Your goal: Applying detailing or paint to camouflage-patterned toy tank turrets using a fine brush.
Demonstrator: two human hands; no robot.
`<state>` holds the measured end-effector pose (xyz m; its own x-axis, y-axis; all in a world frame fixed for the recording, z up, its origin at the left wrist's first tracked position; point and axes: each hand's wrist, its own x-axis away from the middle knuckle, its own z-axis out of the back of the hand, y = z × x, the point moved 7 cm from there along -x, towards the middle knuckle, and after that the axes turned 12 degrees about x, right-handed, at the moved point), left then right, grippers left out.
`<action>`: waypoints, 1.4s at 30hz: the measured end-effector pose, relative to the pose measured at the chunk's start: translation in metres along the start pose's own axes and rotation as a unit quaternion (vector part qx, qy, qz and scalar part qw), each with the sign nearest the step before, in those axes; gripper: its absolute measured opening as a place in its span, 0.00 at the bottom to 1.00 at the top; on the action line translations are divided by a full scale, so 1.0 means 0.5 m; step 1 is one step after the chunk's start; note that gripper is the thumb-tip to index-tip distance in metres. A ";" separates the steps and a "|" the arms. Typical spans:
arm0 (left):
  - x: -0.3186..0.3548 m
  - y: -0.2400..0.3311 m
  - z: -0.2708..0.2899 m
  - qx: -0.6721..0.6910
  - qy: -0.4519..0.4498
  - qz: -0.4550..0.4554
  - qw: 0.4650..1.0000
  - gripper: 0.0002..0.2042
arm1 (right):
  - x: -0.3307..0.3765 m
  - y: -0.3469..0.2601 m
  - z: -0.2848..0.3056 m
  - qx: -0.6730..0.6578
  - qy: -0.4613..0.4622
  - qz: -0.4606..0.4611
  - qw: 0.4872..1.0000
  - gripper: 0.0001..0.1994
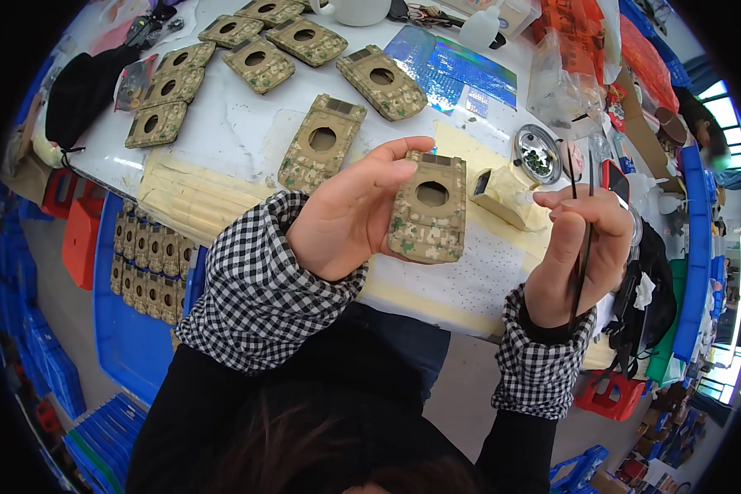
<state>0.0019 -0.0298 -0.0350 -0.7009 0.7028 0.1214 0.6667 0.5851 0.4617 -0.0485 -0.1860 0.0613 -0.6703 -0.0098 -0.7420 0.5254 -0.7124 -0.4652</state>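
My left hand [337,210] is closed around the side of a camouflage toy tank hull [426,221], holding it top up with its round hole showing. In my right hand [572,251] is a pair of dark tweezers [585,247], tips pointing away from me. The thumb and forefinger of that hand are close together, beside a small tape-covered block [506,196]; whether they touch it I cannot tell. Past the block lies a round clear dish [538,154] with small dark green bits. Another tank hull [322,142] rests just beyond my left hand.
Several more hulls [306,39] lie across the far left of the table. A white mug [358,10], shiny blue sheets [436,66] and plastic bags [561,82] stand farther back. Below the table's left edge, a blue crate [128,354] holds rows of hulls; red stools [82,239] are beside it.
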 end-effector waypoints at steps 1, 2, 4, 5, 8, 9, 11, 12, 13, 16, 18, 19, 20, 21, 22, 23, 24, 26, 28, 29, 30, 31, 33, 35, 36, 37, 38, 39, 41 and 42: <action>-0.001 0.000 -0.003 -0.002 0.003 0.000 1.000 0.27 | 0.000 -0.002 0.007 0.027 0.007 0.020 0.999 0.06; -0.001 -0.002 -0.003 0.000 0.007 0.005 1.000 0.27 | 0.001 -0.003 0.013 0.042 0.021 0.014 0.999 0.07; -0.001 -0.002 0.000 0.004 0.015 0.013 1.000 0.27 | 0.002 -0.001 0.024 0.042 0.065 0.021 0.997 0.07; 0.000 0.001 -0.001 0.004 0.017 0.017 1.000 0.27 | 0.002 0.002 0.029 0.042 0.087 0.024 0.995 0.07; 0.001 0.003 -0.006 -0.006 0.038 0.026 0.999 0.27 | -0.003 0.018 0.056 0.091 0.121 0.016 0.988 0.09; 0.000 0.004 -0.006 -0.008 0.039 0.023 0.999 0.27 | -0.002 0.025 0.065 0.107 0.128 0.012 0.986 0.10; -0.006 0.005 -0.002 -0.013 0.038 0.018 0.999 0.27 | -0.003 0.039 0.079 0.119 0.149 -0.009 0.982 0.10; -0.004 0.009 0.000 -0.025 0.048 0.007 0.999 0.28 | -0.004 0.039 0.079 0.112 0.158 -0.031 0.980 0.10; -0.003 0.012 0.001 -0.028 0.053 0.002 0.998 0.28 | -0.006 0.043 0.081 0.106 0.168 -0.052 0.979 0.10; -0.004 0.015 0.002 -0.030 0.055 -0.011 0.998 0.27 | -0.013 0.049 0.088 0.120 0.187 -0.047 0.974 0.10; -0.005 0.015 0.001 -0.032 0.059 -0.013 0.998 0.27 | -0.014 0.068 0.098 0.123 0.202 -0.049 0.970 0.11; -0.006 0.016 0.001 -0.032 0.061 -0.016 0.997 0.27 | -0.013 0.081 0.103 0.111 0.212 -0.061 0.969 0.11; -0.007 0.017 0.000 -0.032 0.059 -0.021 0.998 0.27 | -0.013 0.090 0.109 0.098 0.222 -0.074 0.967 0.11; -0.007 0.017 0.003 -0.030 0.058 -0.026 0.998 0.27 | -0.012 0.098 0.112 0.084 0.230 -0.086 0.966 0.11; -0.007 0.018 0.004 -0.027 0.058 -0.033 0.997 0.27 | -0.012 0.103 0.113 0.080 0.232 -0.093 0.965 0.11; -0.007 0.020 0.005 -0.027 0.055 -0.037 0.997 0.27 | -0.012 0.108 0.114 0.075 0.234 -0.100 0.964 0.11; -0.006 0.022 0.006 -0.026 0.053 -0.043 0.997 0.26 | -0.011 0.112 0.116 0.070 0.234 -0.107 0.964 0.11; -0.009 0.020 0.005 -0.028 0.057 -0.053 0.997 0.26 | -0.010 0.116 0.118 0.059 0.235 -0.102 0.965 0.12; -0.007 0.022 0.005 -0.033 0.064 -0.054 0.996 0.26 | -0.011 0.114 0.113 0.048 0.232 -0.098 0.966 0.12; -0.005 0.023 0.005 -0.036 0.067 -0.054 0.996 0.26 | -0.012 0.108 0.111 0.047 0.227 -0.096 0.968 0.12; -0.006 0.020 0.006 -0.041 0.069 -0.054 0.995 0.26 | -0.010 0.105 0.111 0.050 0.222 -0.095 0.969 0.12; -0.006 0.018 0.007 -0.046 0.071 -0.053 0.995 0.26 | -0.010 0.098 0.110 0.035 0.228 -0.088 0.969 0.11; -0.005 0.016 0.004 -0.053 0.074 -0.053 0.994 0.26 | -0.011 0.080 0.107 0.003 0.239 -0.075 0.968 0.10; -0.004 0.017 -0.001 -0.058 0.077 -0.053 0.994 0.26 | -0.014 0.075 0.113 0.022 0.239 -0.064 0.969 0.09; -0.004 0.018 0.000 -0.057 0.078 -0.055 0.994 0.26 | -0.016 0.073 0.115 0.031 0.241 -0.058 0.968 0.09; -0.004 0.018 0.003 -0.056 0.079 -0.056 0.994 0.26 | -0.014 0.074 0.115 0.030 0.239 -0.066 0.968 0.09; -0.005 0.018 0.006 -0.056 0.079 -0.057 0.994 0.25 | -0.011 0.075 0.116 0.030 0.238 -0.074 0.968 0.09; -0.007 0.017 0.006 -0.055 0.080 -0.055 0.994 0.25 | -0.011 0.076 0.119 0.030 0.238 -0.079 0.968 0.09; -0.010 0.016 0.005 -0.052 0.081 -0.049 0.994 0.26 | -0.012 0.086 0.129 -0.007 0.254 -0.098 0.962 0.10; -0.012 0.013 0.007 -0.053 0.085 -0.042 0.994 0.26 | -0.008 0.092 0.130 -0.026 0.261 -0.111 0.959 0.10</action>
<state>0.0114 -0.0285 -0.0357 -0.7917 0.5692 0.2217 0.5800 0.5867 0.5651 -0.0558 -0.2644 0.0742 -0.4226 0.5004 -0.7557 0.4347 -0.6197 -0.6534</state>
